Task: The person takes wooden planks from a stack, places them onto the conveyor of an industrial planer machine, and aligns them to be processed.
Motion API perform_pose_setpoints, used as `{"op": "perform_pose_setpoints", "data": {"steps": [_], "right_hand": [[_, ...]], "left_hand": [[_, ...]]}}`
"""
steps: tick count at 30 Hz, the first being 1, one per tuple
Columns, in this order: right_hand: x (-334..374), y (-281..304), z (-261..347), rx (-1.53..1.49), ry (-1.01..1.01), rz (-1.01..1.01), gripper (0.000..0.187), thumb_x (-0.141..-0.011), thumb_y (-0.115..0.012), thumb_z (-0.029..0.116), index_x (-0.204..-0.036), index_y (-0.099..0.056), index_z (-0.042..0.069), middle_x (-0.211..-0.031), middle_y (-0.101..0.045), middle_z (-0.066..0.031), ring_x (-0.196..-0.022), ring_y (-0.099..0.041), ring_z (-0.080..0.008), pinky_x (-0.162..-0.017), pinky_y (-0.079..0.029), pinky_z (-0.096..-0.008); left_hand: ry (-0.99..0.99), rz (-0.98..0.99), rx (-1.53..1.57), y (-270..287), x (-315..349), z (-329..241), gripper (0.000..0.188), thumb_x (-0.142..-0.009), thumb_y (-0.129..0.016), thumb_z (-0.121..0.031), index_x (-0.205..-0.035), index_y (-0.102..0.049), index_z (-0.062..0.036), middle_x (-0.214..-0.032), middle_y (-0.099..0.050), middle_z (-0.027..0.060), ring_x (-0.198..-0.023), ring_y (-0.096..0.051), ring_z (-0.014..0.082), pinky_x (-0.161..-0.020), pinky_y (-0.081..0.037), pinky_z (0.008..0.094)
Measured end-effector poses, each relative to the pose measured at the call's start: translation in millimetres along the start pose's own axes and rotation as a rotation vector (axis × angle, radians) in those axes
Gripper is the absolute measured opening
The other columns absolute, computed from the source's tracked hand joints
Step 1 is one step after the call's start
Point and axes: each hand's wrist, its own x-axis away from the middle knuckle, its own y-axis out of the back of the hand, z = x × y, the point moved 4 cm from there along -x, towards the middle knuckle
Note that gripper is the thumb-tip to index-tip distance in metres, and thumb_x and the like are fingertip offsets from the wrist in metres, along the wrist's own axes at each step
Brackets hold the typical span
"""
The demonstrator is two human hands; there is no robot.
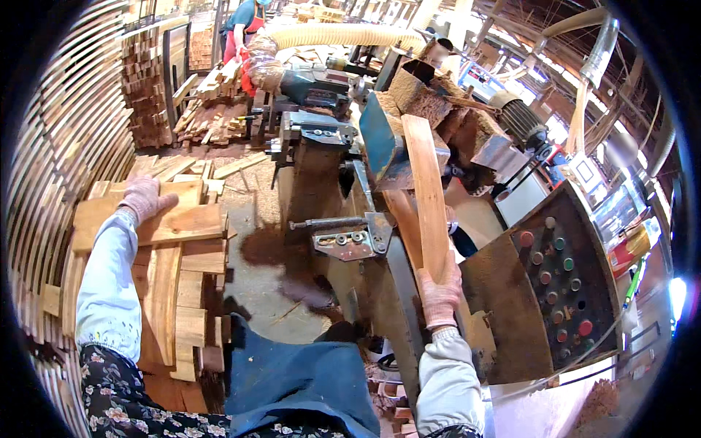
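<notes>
My right hand (440, 293), in a pale work glove, is closed round the near end of a long wooden board (426, 179). The board points away from me and its far end reaches the dusty housing of a woodworking machine (383, 135). On the left, my gloved left hand (144, 196) lies on top of a wood stack, thumb apart from the fingers. Under and beside it are a wide board (179, 225) and another board behind; the fingertips are partly hidden. A second plank (404, 219) lies along the machine bed, left of the held board.
A control panel (558, 285) with several buttons stands at the right. A metal fence bracket (350, 239) juts out left of the bed. Stacked strips (66, 153) wall the left side. Beyond the machine, a person (244, 33) in a red apron stands near a ribbed hose (343, 36).
</notes>
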Motion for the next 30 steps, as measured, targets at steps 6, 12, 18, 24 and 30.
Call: {"op": "perform_pose_setpoints", "data": {"steps": [6, 12, 18, 24, 30], "right_hand": [[99.6, 58.1, -1.2, -0.083, 0.106, 0.124, 0.086, -0.076, -0.091, 0.023, -0.153, -0.056, 0.004, -0.145, -0.063, -0.0238, -0.132, -0.060, -0.0408, -0.115, -0.046, -0.0474], [225.2, 183.1, -18.0, 0.359, 0.075, 0.375, 0.071, -0.084, -0.084, 0.035, -0.142, -0.063, 0.000, -0.134, -0.065, -0.0318, -0.121, -0.061, -0.0514, -0.106, -0.049, -0.0563], [186.2, 160.0, -16.9, 0.434, 0.370, 0.299, 0.060, -0.093, -0.076, 0.034, -0.139, -0.063, -0.002, -0.125, -0.066, -0.0318, -0.113, -0.063, -0.0513, -0.100, -0.051, -0.0580], [76.0, 45.5, -36.0, 0.393, 0.404, 0.280, 0.061, -0.087, -0.072, 0.012, -0.145, -0.059, 0.000, -0.141, -0.059, -0.0278, -0.127, -0.057, -0.0475, -0.111, -0.046, -0.0514], [-25.4, -47.1, 27.5, 0.338, 0.388, 0.401, 0.052, -0.091, -0.070, 0.021, -0.139, -0.063, 0.003, -0.136, -0.062, -0.0266, -0.127, -0.057, -0.0468, -0.109, -0.047, -0.0522]], "left_hand": [[0.084, -0.221, 0.209, -21.0, 75.1, 17.3, 0.080, -0.079, -0.074, -0.075, -0.111, -0.076, -0.0017, -0.114, -0.074, 0.0231, -0.115, -0.070, 0.0385, -0.099, -0.054, 0.0480], [-0.151, -0.135, 0.287, -10.5, 131.9, -24.0, 0.055, -0.083, -0.083, -0.048, -0.114, -0.072, -0.0046, -0.112, -0.073, 0.0194, -0.110, -0.070, 0.0394, -0.097, -0.055, 0.0483], [0.144, 0.106, 0.481, -21.0, 154.2, 68.4, 0.072, -0.080, -0.086, -0.042, -0.140, -0.067, -0.0065, -0.127, -0.074, 0.0229, -0.118, -0.071, 0.0376, -0.104, -0.053, 0.0437], [0.260, 0.019, 0.182, 4.2, 165.0, 41.2, 0.046, -0.071, -0.091, -0.041, -0.095, -0.077, -0.0047, -0.108, -0.078, 0.0163, -0.109, -0.073, 0.0348, -0.096, -0.055, 0.0458], [-0.161, -0.106, 0.370, -47.7, 228.5, 32.5, 0.114, -0.067, -0.093, -0.044, -0.160, -0.041, -0.0022, -0.124, -0.065, 0.0273, -0.118, -0.065, 0.0448, -0.101, -0.053, 0.0490]]}}
